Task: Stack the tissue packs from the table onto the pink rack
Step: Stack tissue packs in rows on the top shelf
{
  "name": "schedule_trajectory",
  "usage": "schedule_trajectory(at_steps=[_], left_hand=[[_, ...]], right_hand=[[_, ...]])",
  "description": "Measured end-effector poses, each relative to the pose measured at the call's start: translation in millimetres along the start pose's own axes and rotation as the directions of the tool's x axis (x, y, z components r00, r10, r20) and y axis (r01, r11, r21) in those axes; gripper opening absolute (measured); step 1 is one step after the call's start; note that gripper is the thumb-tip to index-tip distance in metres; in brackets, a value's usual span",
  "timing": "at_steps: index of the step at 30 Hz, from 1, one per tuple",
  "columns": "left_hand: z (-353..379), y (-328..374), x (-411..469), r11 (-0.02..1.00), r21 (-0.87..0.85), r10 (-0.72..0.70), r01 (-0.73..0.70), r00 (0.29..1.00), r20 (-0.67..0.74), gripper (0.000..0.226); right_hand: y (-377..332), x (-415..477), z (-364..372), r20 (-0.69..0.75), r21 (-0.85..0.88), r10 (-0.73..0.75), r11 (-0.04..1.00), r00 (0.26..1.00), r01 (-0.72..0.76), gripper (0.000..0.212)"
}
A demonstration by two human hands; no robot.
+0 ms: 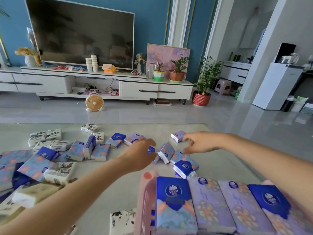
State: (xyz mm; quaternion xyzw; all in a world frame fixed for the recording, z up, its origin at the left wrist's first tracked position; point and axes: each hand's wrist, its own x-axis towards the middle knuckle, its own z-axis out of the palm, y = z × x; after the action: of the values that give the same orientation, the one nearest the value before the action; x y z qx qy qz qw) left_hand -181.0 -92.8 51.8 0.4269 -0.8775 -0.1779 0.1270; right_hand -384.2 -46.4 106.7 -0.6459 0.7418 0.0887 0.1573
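Note:
Many tissue packs lie scattered over the pale table (211,160), blue-and-purple ones and white ones with ink drawings. My left hand (140,154) reaches forward over the middle of the table, its fingers curling over a small blue pack (150,150). A tilted purple pack (166,152) leans just right of that hand. My right hand (198,144) hovers with spread fingers between that tilted pack and a small lilac pack (178,136) farther back. The pink rack (146,204) stands at the near right, with several packs (210,206) laid side by side on top.
A heap of packs (35,167) fills the table's left side. A white pack (122,223) lies by the rack's left wall. Beyond the table are a grey floor, a small orange fan (94,102), a white TV cabinet (101,82) and potted plants (202,94).

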Motion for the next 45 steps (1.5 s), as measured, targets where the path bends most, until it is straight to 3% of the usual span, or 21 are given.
schedule_trajectory(at_steps=[3, 6, 8, 11, 15, 19, 23, 26, 28, 31, 34, 35, 39, 42, 45], left_hand=[[25, -6, 44, 0.995, -0.06, -0.073, 0.076, 0.996, 0.047, 0.045], [51, -8, 78, 0.986, -0.021, -0.162, 0.163, 0.986, 0.039, 0.049], [66, -8, 94, 0.978, 0.06, -0.201, 0.2, 0.979, 0.015, 0.05], [87, -9, 105, 0.973, 0.051, -0.224, 0.225, 0.974, -0.021, 0.052], [100, -10, 109, 0.974, -0.076, -0.219, 0.214, 0.974, -0.061, 0.053], [89, -2, 105, 0.894, -0.412, -0.27, 0.176, 0.945, -0.183, 0.041], [42, 5, 79, 0.688, -0.723, -0.413, 0.065, 0.854, -0.317, 0.037], [-10, 5, 50, 0.551, -0.833, -0.467, -0.049, 0.81, -0.356, 0.038], [-45, 10, 23, 0.505, -0.854, -0.464, -0.122, 0.796, -0.388, 0.036], [-84, 28, -25, 0.511, -0.843, -0.403, -0.17, 0.819, -0.409, 0.027], [-99, 54, -71, 0.551, -0.822, -0.3, -0.142, 0.886, -0.354, 0.018], [-100, 63, -87, 0.566, -0.814, -0.253, -0.132, 0.911, -0.324, 0.015], [-83, 94, -142, 0.623, -0.775, -0.065, -0.11, 0.979, -0.192, 0.008], [-61, 105, -167, 0.685, -0.724, -0.023, -0.083, 0.991, -0.136, 0.01], [-40, 105, -180, 0.777, -0.622, -0.016, -0.094, 0.985, -0.17, 0.014]], right_hand=[[-4, 26, 15, 0.15, -0.003, 0.086, 0.996, 0.985, -0.087, 0.08], [-9, 40, 31, 0.312, -0.043, 0.085, 0.996, 0.946, -0.076, 0.073], [-9, 45, 41, 0.345, -0.08, 0.1, 0.994, 0.933, -0.077, 0.081], [-8, 50, 50, 0.232, -0.18, 0.174, 0.975, 0.957, -0.134, 0.095], [-4, 51, 55, 0.125, -0.139, 0.127, 0.984, 0.984, -0.109, 0.082], [-3, 42, 40, -0.006, -0.096, 0.052, 0.994, 0.999, -0.052, 0.075], [4, 17, 11, -0.182, 0.252, 0.047, 0.968, 0.982, 0.0, 0.062], [7, -8, -6, -0.249, 0.604, 0.096, 0.793, 0.964, 0.077, 0.048], [6, -34, -16, -0.285, 0.773, 0.13, 0.617, 0.95, 0.147, 0.038], [0, -78, -19, -0.297, 0.91, 0.136, 0.34, 0.945, 0.237, 0.026], [-9, -121, -15, -0.324, 0.927, 0.146, 0.244, 0.935, 0.284, 0.008], [-11, -134, -13, -0.339, 0.923, 0.164, 0.247, 0.926, 0.294, 0.009], [-15, -183, 5, -0.435, 0.846, 0.267, 0.448, 0.86, 0.289, 0.012], [-21, -215, 31, -0.451, 0.847, 0.296, 0.438, 0.842, 0.3, 0.016], [-33, -237, 65, -0.472, 0.847, 0.305, 0.417, 0.827, 0.33, 0.011]])
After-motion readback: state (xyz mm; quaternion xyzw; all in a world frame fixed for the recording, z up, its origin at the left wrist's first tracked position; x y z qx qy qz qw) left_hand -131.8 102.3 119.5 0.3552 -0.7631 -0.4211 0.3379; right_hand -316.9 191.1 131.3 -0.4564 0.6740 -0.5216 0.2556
